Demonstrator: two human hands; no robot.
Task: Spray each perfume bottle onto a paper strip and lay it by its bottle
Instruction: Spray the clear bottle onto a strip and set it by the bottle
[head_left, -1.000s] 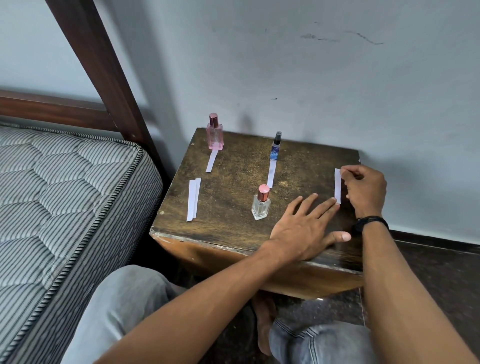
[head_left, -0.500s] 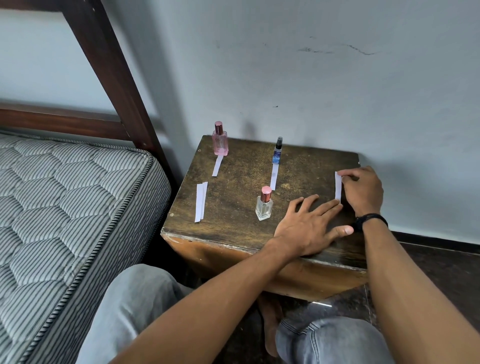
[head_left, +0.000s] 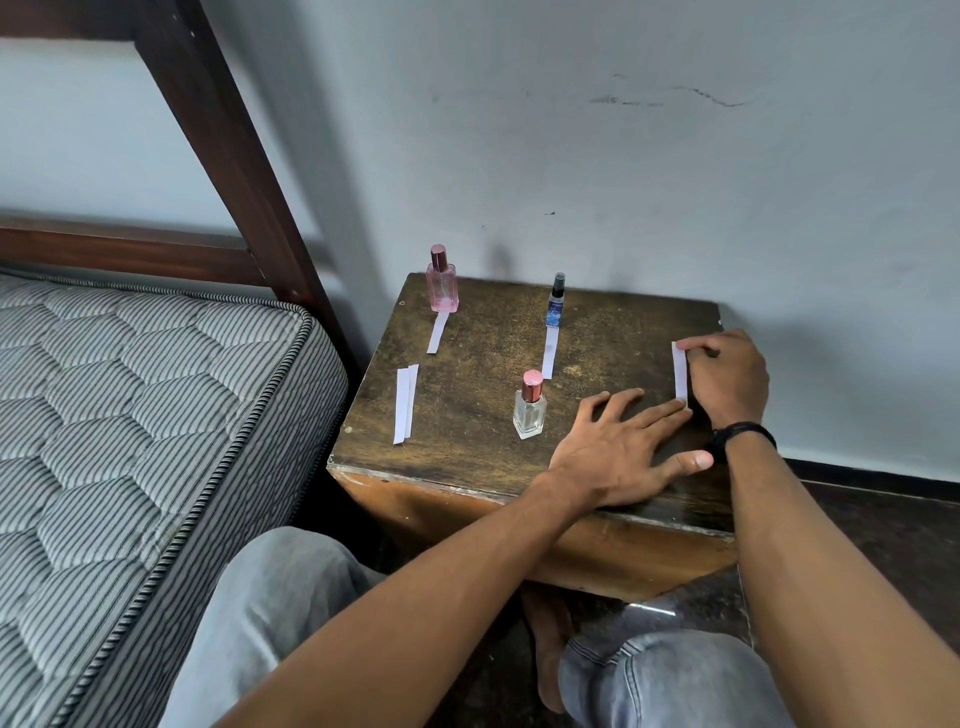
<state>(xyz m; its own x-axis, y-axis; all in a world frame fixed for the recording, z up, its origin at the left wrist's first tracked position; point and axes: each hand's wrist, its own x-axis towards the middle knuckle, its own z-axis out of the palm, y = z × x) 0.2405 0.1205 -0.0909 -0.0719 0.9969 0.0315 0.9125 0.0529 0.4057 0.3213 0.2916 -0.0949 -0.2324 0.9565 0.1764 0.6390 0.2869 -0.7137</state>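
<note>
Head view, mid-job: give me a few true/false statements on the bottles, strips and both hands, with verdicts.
1. The pink bottle has a paper strip lying in front of it. True.
2. The left hand grips the clear bottle. False: it rests flat on the table, fingers spread, apart from that bottle.
3. The right hand pinches a white strip near the table's right edge. True.
4. The blue spray bottle lies on its side. False: it stands upright.
5. The spare strips lie right beside the clear bottle. False: they lie near the table's left edge, well apart from it.
</note>
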